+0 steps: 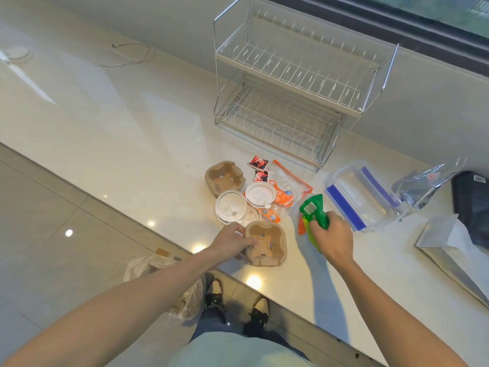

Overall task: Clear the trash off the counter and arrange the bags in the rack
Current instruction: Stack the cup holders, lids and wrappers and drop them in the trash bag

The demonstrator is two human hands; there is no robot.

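Observation:
My left hand (231, 241) grips the left edge of a brown pulp cup carrier (268, 246) near the counter's front edge. My right hand (333, 241) is closed on a green zip bag (313, 211) lifted slightly above the counter. A second pulp carrier (224, 178) lies behind two white plastic cup lids (230, 210) (260, 194). An orange-trimmed clear zip bag (287, 181) and two small red sachets (258, 163) (262, 176) lie beside them. A blue-striped clear zip bag (362, 196) lies to the right. The two-tier wire rack (293, 83) stands behind, holding nothing.
A silvery foil bag (423, 186), a black object (471, 207) and a white paper bag (449, 245) lie at the right. A plastic trash bag (164, 276) sits on the floor below the counter edge by my feet. A white cable (124, 54) lies far left.

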